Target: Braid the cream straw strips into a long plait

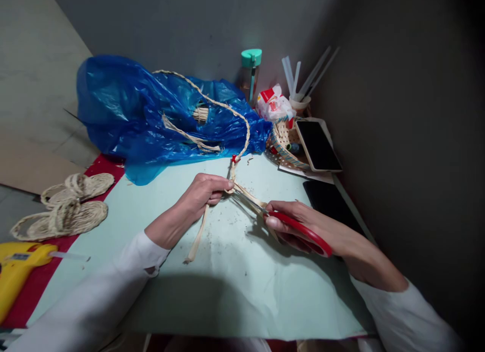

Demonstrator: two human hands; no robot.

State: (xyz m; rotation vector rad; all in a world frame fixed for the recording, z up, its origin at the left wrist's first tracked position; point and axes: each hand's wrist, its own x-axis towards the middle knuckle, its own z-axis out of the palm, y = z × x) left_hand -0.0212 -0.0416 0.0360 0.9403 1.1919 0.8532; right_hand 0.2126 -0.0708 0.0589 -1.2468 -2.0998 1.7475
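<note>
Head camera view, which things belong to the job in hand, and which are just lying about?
Seemingly in the job:
- braided cord, held in the left hand
- red-handled scissors, in the right hand

Apparently lying about:
- woven sandals
- yellow glue gun
- blue plastic bag
- teal-lidded bottle
- dark-screened device

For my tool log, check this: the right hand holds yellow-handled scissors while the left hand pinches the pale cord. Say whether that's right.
One error: the head view shows red-handled scissors. The right hand holds them while the left hand pinches the pale cord.
</note>
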